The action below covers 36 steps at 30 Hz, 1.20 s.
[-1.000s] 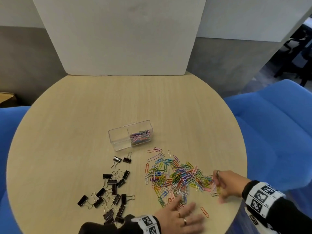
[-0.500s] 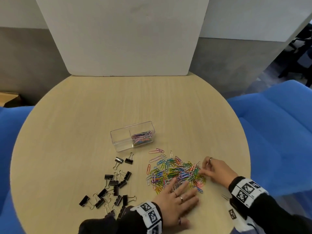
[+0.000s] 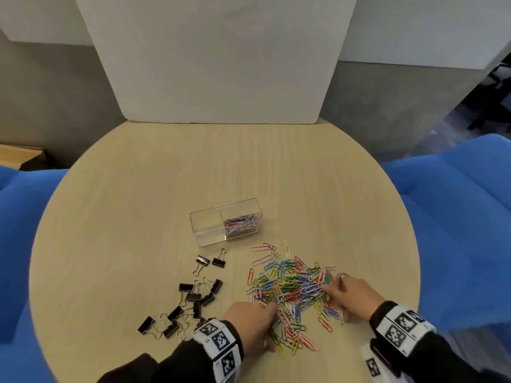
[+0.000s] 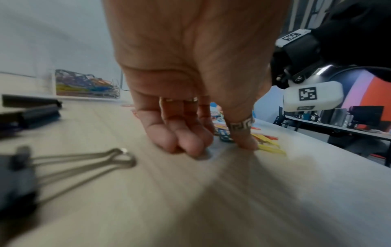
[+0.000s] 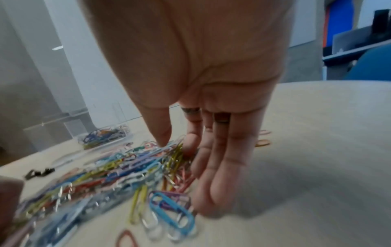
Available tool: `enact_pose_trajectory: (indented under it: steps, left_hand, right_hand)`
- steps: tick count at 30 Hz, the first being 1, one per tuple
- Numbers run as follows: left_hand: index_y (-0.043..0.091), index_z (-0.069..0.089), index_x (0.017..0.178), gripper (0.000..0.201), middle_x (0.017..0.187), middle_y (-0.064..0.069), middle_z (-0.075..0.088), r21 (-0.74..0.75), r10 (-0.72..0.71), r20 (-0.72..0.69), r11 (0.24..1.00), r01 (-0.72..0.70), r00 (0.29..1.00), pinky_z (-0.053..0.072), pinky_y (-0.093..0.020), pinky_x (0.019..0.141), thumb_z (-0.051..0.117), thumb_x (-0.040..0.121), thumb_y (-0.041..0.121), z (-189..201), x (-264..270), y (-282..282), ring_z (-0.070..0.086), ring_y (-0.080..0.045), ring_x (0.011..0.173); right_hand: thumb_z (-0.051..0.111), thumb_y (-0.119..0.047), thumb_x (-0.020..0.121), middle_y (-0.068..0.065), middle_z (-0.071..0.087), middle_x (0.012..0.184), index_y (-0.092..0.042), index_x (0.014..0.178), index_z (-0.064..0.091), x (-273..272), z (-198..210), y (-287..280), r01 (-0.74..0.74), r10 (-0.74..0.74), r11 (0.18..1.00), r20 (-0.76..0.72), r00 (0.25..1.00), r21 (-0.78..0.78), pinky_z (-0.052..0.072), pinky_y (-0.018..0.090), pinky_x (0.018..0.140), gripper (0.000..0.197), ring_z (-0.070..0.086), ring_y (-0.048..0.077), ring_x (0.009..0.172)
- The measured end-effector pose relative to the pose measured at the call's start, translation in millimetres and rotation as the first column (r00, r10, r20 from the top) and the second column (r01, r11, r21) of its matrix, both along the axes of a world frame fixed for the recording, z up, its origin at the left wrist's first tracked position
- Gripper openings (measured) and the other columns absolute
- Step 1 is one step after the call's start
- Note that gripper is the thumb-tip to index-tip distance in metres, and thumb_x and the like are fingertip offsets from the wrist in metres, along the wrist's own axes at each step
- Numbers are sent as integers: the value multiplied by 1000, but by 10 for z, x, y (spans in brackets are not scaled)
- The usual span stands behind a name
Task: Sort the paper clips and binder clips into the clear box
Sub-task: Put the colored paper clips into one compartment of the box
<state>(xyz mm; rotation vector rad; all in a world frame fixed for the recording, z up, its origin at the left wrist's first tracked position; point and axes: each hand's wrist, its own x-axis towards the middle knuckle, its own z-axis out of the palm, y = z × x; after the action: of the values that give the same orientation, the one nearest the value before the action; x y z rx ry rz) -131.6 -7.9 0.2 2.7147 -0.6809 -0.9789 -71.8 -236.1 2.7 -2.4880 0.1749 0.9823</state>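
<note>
A heap of coloured paper clips (image 3: 290,288) lies on the round wooden table (image 3: 166,175), near its front right. My left hand (image 3: 272,308) stands at the heap's near left side, fingertips (image 4: 186,145) pressing the tabletop and thumb beside them, holding nothing. My right hand (image 3: 331,291) is at the heap's right edge, with straight fingers (image 5: 215,175) against the clips (image 5: 127,167) and the thumb on top of them. Black binder clips (image 3: 193,299) are scattered to the left. Behind them is the clear box (image 3: 206,217); its right compartment holds paper clips (image 3: 240,225) and its left one looks empty.
A white panel (image 3: 221,64) stands at the table's far edge. Blue seats flank the table on the left (image 3: 16,217) and right (image 3: 456,217). One binder clip's wire handles (image 4: 84,160) lie close beside my left hand.
Both hands have moved inward against the paper clips. The left left the front edge for the heap's left side, the right slid leftward, and the heap is more compact.
</note>
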Motion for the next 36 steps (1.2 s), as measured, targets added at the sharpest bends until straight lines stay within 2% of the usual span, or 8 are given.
enact_pose_trajectory:
  steps: [4, 6, 10, 20, 23, 26, 32, 36]
  left_hand:
    - [14, 39, 119, 46, 113, -9, 58, -61, 151, 42, 987, -148, 988, 48, -39, 84, 52, 89, 46, -7, 121, -43, 58, -28, 100]
    - [17, 41, 117, 44, 117, -3, 53, -154, 289, 111, 950, -271, 951, 46, -34, 90, 47, 90, 51, -6, 195, 4, 53, -21, 105]
    - [18, 35, 131, 41, 132, -5, 39, -146, 431, 208, 901, -408, 878, 38, -37, 101, 40, 95, 38, -74, 345, 58, 39, -23, 121]
    - [16, 35, 139, 50, 139, -7, 35, -241, 318, 50, 924, -298, 947, 32, -33, 105, 40, 91, 4, -137, 493, -130, 32, -24, 126]
    - [20, 38, 137, 46, 138, -2, 38, -328, 364, 119, 893, -310, 924, 33, -32, 108, 44, 92, 12, -8, 570, 34, 33, -20, 127]
    - [24, 41, 134, 44, 134, 1, 41, -414, 414, 245, 862, -292, 877, 34, -31, 107, 47, 91, 18, 204, 675, 235, 35, -17, 125]
    - [22, 55, 123, 38, 124, -2, 52, -444, 547, 502, 828, -343, 670, 36, -42, 93, 59, 85, 22, 526, 882, 681, 44, -26, 117]
    - [25, 45, 132, 51, 134, -1, 43, -323, 602, 479, 797, -510, 639, 26, -45, 102, 56, 86, 44, 506, 938, 923, 35, -25, 125]
  right_hand:
    - [44, -40, 94, -1, 51, 63, -17, 79, 45, 122, -10, 62, 85, -90, 996, 161, 983, 41, 47, 22, 53, 27, 48, 11, 49]
    - [43, -40, 94, 0, 50, 81, -20, 85, 48, 164, -54, -82, 85, -52, 992, 300, 953, -96, 48, 30, 76, 23, 53, 14, 68]
    - [38, -32, 97, 12, 39, 125, -14, 118, 50, 144, -149, -251, 152, -103, 972, 257, 961, -181, 30, 37, 107, 30, 41, 31, 117]
    - [44, -33, 95, 0, 45, 122, -22, 123, 51, 71, -59, 272, -89, 54, 988, 264, 963, 125, 37, 26, 103, 31, 46, 12, 112]
    - [65, -55, 74, -4, 30, 131, -31, 137, 34, 65, -28, 218, -196, 185, 980, 192, 964, 38, 29, 33, 108, 73, 30, 15, 124]
    - [78, -55, 56, -7, 23, 131, -38, 137, 29, 9, -75, 266, -284, 278, 959, 172, 945, 10, 25, 33, 110, 96, 22, 15, 123]
    - [75, -32, 71, -11, 40, 111, -29, 115, 53, -19, -159, 391, -290, 257, 955, 314, 914, 61, 32, 20, 93, 49, 31, 7, 103]
    - [68, -27, 81, -12, 45, 101, -25, 106, 60, 43, -159, 389, -271, 237, 961, 333, 913, 59, 34, 18, 89, 27, 39, 8, 100]
